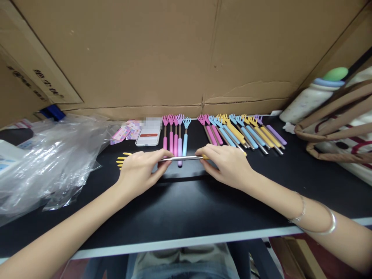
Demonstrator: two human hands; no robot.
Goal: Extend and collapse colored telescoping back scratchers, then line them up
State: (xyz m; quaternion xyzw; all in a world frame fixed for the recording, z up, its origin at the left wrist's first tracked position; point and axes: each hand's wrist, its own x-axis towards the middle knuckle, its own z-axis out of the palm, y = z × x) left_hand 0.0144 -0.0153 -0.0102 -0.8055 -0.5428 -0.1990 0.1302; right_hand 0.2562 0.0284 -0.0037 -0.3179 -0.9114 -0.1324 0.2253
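Between both hands a yellow back scratcher (186,158) lies level above the black table, its bare metal rod showing in the middle. My left hand (139,166) is closed on it near the claw end, and the yellow claw sticks out beyond the fingers. My right hand (225,162) pinches the rod by the yellow grip, which the hand partly hides. Just behind the rod stands a row of pink, purple and blue back scratchers (175,143). Behind my right hand lies a larger group of pink, blue, yellow and purple back scratchers (255,135).
Clear plastic bags (58,166) spread over the table's left side. A phone (148,133) lies by colourful cards (126,131) at the back. Cardboard (145,54) walls the rear. On the right are a white bottle (309,100) and a cloth bag with brown straps (325,135).
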